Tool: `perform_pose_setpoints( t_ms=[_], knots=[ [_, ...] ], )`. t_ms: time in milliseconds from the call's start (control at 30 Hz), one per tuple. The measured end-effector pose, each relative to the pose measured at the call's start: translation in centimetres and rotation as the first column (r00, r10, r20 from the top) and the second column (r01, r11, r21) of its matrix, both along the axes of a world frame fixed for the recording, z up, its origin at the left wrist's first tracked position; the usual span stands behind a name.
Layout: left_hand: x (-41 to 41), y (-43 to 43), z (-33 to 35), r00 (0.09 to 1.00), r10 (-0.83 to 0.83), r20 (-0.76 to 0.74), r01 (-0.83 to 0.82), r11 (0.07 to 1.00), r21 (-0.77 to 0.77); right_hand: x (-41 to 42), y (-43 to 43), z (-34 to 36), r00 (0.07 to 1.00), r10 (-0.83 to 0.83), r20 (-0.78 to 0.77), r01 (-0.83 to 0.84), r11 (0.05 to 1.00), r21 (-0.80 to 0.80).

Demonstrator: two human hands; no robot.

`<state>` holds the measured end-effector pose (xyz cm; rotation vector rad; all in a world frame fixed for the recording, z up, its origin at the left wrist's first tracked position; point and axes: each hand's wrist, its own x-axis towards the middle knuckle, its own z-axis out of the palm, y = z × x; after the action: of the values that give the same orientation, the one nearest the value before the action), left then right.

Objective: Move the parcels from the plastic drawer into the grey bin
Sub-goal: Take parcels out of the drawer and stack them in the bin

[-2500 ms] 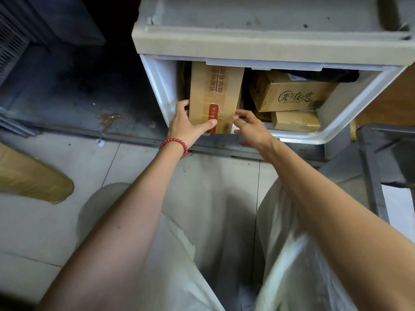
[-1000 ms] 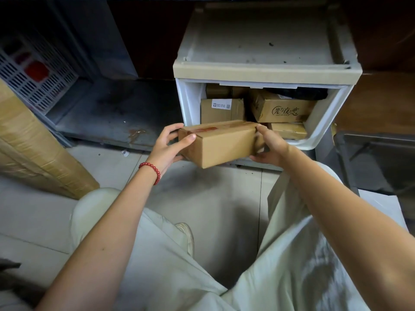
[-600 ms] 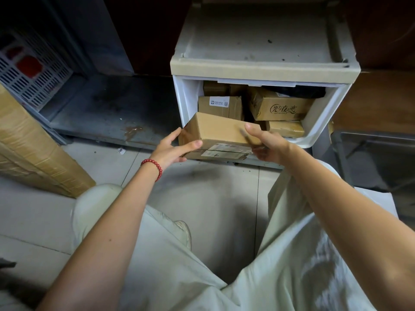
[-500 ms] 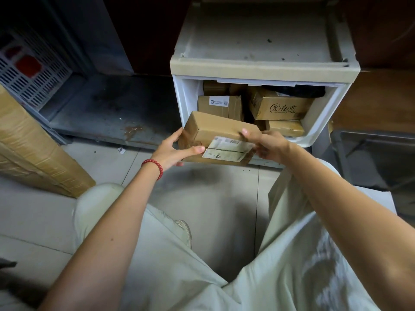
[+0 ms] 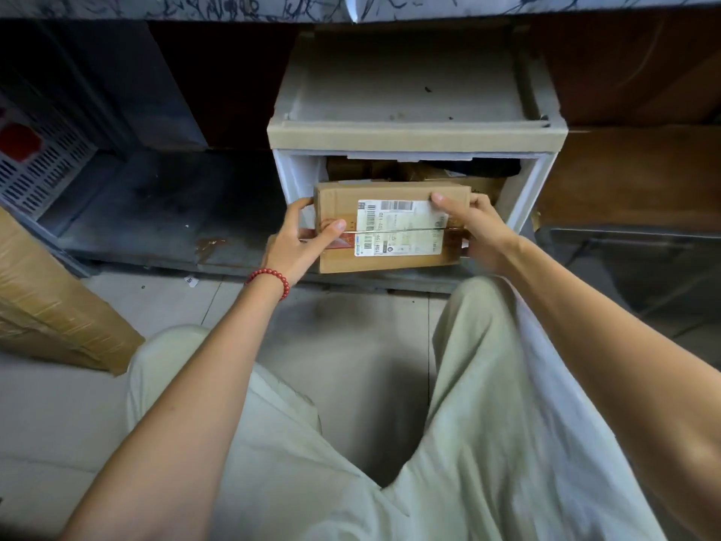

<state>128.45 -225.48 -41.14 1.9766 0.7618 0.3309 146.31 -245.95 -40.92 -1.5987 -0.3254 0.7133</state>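
A brown cardboard parcel (image 5: 339, 199) with a white shipping label facing me is held in the air in front of the white plastic drawer (image 5: 415, 136). My left hand (image 5: 298, 244) grips its left end, thumb across the front. My right hand (image 5: 474, 224) grips its right end, thumb on the label's top corner. More brown parcels (image 5: 394, 171) show dimly inside the drawer, mostly hidden behind the held one. The grey bin (image 5: 640, 275) stands on the floor at the right, dark inside.
A large taped cardboard box (image 5: 50, 306) leans on the floor at the left. A white perforated crate (image 5: 37, 165) sits on a low dark shelf (image 5: 167, 212) beside the drawer. My knees in pale trousers fill the foreground over grey floor tiles (image 5: 164, 302).
The parcel has come out of the drawer and been rotated in both hands until its label side faces me. The view has drawn back a little.
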Motion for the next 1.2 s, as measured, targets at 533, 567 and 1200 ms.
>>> perform_pose_setpoints(
  t_ms=[533,567,1200],
  knots=[
    [16.5,-20.8,4.2,0.818,-0.574,0.045,0.559,0.811,0.172,4.5,-25.7,2.5,0.871,-0.488,0.058,0.489,0.872,-0.004],
    [17.2,-22.3,3.7,0.797,-0.602,0.036,0.589,0.79,0.174,4.4,-27.5,2.2,0.855,-0.517,0.039,0.518,0.855,-0.003],
    [20.6,-37.2,-7.2,0.37,-0.788,-0.492,0.929,0.299,0.22,-0.6,-43.8,-11.4,0.839,-0.544,-0.013,0.472,0.74,-0.478]
  ],
)
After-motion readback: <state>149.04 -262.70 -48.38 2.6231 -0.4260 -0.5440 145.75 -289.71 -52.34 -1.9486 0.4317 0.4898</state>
